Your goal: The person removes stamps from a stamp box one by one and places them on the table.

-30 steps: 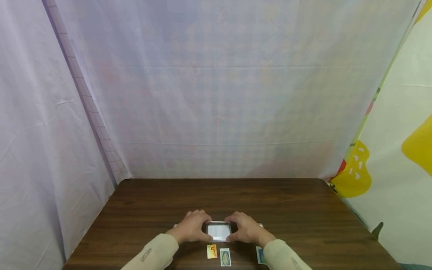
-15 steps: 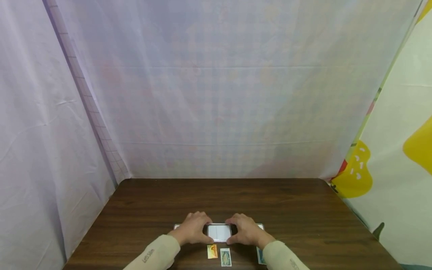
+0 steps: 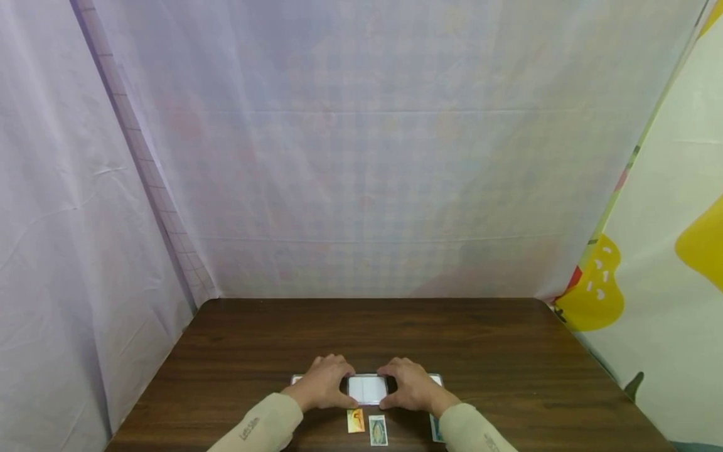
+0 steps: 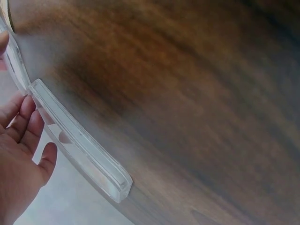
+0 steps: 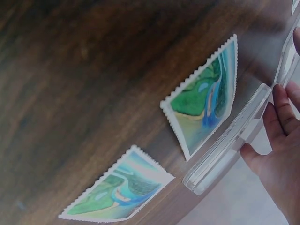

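A clear rectangular plastic case [image 3: 367, 390] with a white inside lies in the middle, held between both hands. My left hand [image 3: 322, 382] grips its left end, thumb at the near corner and fingers at the far one. At the opposite end my right hand [image 3: 414, 384] grips it the same way. Under the left hand lies a second clear case [image 4: 82, 140], mostly covered in the head view. Another clear case [image 5: 227, 140] sits beneath the right hand. Two blue-green stamps [image 5: 204, 101] with serrated edges lie beside that right-hand case.
Nearer the person, an orange-yellow stamp [image 3: 355, 420] and a pale stamp with an oval picture [image 3: 378, 430] lie on the dark wooden table [image 3: 361, 333]. Behind the far edge hangs a pale curtain [image 3: 367, 157]; a printed cloth [image 3: 666, 251] hangs at the right.
Over the last second both hands have come down slightly toward the person with the middle case, which now looks flatter. Since half a second ago hardly anything differs.
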Motion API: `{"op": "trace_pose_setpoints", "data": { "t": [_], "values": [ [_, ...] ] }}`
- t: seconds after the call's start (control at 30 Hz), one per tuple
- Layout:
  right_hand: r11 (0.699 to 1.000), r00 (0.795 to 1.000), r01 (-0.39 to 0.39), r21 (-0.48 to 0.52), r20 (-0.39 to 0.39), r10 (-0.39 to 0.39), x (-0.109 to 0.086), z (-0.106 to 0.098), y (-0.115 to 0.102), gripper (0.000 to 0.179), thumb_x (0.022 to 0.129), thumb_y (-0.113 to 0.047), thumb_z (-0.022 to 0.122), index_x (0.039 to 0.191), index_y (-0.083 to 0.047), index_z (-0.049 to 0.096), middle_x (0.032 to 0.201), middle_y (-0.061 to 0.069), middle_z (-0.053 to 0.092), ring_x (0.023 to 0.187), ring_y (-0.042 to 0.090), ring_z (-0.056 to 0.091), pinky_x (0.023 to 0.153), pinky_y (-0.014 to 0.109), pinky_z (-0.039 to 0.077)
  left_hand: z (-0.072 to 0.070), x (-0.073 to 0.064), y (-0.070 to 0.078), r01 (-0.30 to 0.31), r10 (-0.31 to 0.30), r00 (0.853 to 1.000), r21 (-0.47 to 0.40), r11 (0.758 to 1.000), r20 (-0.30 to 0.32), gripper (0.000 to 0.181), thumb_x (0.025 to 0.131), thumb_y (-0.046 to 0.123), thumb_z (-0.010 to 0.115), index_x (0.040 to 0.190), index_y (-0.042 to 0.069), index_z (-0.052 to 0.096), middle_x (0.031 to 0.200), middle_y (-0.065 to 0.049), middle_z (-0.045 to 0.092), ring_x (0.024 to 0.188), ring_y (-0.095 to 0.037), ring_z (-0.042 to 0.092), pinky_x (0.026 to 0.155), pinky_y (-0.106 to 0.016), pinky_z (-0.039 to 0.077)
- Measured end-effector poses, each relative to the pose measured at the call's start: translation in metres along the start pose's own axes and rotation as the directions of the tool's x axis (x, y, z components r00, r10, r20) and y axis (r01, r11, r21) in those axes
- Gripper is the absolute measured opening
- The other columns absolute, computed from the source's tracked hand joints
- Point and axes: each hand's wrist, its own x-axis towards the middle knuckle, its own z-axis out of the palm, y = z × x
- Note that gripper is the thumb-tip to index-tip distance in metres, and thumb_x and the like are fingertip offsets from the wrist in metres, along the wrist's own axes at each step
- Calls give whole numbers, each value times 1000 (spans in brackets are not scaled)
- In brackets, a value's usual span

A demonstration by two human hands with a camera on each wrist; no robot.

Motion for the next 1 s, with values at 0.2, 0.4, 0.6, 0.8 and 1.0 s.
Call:
{"op": "trace_pose_setpoints", "data": {
  "t": [0.2,0.4,0.6,0.8,1.0],
  "values": [
    [1000,1000,-2,-12,0,2,-1,1,0,60,71,-35,87,119,-6,68,110,6,63,104,28,58,91,49,46,-1,0,1,-4,4,1000,7,1000,3,57,73,50,83,112,11,70,102,4,60,95,-14,53,85,-37,41],
    [999,1000,-20,-31,4,20,0,3,0,61,70,-37,86,120,-7,68,110,7,63,105,29,57,91,51,46,0,0,2,-9,9,1000,24,1000,1,58,72,50,83,113,11,70,103,4,61,96,-14,53,84,-36,41],
    [999,1000,-18,-36,-1,18,-1,2,-1,60,70,-36,88,119,-6,69,110,6,62,104,29,57,90,51,46,2,1,0,-7,7,1000,35,999,-3,58,72,50,83,112,11,70,104,4,61,97,-14,54,84,-38,42],
    [999,1000,-12,-33,-3,12,-2,2,-1,60,70,-34,88,119,-6,69,110,7,61,104,30,57,89,52,46,3,2,1,4,-4,1000,46,999,-1,56,71,50,83,111,13,71,102,5,60,96,-13,53,83,-36,41],
    [999,1000,-18,-31,9,19,-1,2,-2,60,70,-34,87,120,-6,68,110,7,61,104,31,57,89,53,45,2,3,3,21,-22,999,35,999,26,57,72,50,82,113,12,71,103,6,59,97,-13,52,84,-36,41]
  ]
}}
